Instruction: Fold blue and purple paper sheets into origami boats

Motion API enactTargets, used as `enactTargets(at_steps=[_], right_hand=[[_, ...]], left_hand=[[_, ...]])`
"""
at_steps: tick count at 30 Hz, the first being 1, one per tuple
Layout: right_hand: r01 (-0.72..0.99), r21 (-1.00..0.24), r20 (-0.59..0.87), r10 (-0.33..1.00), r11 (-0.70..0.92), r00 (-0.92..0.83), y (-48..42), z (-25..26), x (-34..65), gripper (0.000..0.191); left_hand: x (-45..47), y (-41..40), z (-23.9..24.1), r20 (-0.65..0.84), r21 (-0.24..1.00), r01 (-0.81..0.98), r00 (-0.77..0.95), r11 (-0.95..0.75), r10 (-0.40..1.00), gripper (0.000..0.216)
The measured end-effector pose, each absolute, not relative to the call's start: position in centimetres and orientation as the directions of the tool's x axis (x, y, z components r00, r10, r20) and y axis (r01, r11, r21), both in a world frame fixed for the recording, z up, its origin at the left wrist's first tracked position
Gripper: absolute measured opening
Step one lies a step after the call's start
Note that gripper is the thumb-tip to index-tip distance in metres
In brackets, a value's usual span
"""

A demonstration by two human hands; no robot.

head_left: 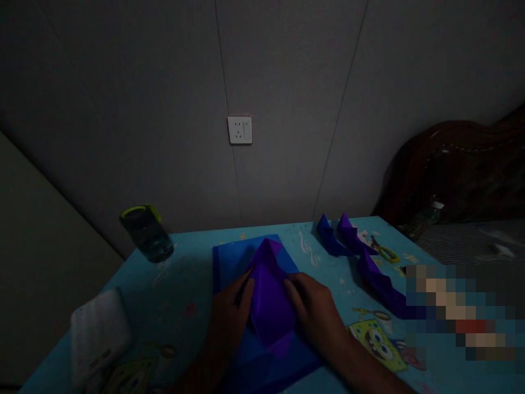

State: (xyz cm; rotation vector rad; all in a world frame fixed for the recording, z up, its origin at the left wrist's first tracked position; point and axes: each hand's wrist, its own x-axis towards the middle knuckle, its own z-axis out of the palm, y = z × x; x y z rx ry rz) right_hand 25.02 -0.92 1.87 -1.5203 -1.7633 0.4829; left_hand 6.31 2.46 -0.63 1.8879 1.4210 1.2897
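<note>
A sheet of purple paper (274, 306), folded with raised sides and pointed ends, is between my two hands over a blue folder or board (233, 257). My left hand (232, 312) pinches its left side between thumb and fingers. On the opposite side, my right hand (314, 303) grips the edge with the thumb on top. The fingertips beneath the paper are hidden. Folded paper boats stand to the right: a dark blue boat (330, 241), a purple boat (353, 235) behind it, and a larger purple boat (379, 284) nearer me.
A cup of clear liquid (147, 232) with a yellow-green rim stands at the back left. A white packet (98, 328) lies at the left. Scissors (385, 250) rest beyond the boats on the patterned tablecloth (184, 284). A blurred-out patch covers the right edge.
</note>
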Motion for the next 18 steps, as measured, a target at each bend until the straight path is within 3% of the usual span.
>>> enactTargets(at_steps=[4, 10, 13, 18], right_hand=[[0.467, -0.869, 0.241, 0.963, 0.161, 0.118, -0.4, 1.8, 25.4, 0.029], [0.286, -0.948, 0.197, 0.962, 0.139, 0.188, 0.1, 1.8, 25.7, 0.035], [0.294, -0.944, 0.205, 0.964, 0.149, 0.170, -0.1, 1.7, 25.5, 0.034], [0.463, -0.848, 0.325, 0.943, 0.259, 0.066, -0.8, 1.0, 25.0, 0.025]], left_hand=[[6.3, 2.3, -0.1, 0.352, 0.841, 0.434, 0.014, -0.323, 0.936, 0.033], [6.3, 2.1, 0.3, 0.367, 0.839, 0.440, -0.021, -0.321, 0.930, 0.033], [6.4, 2.2, -0.1, 0.323, 0.845, 0.453, -0.004, -0.286, 0.947, 0.027], [6.6, 2.7, -1.1, 0.264, 0.852, 0.475, -0.025, -0.221, 0.964, 0.022]])
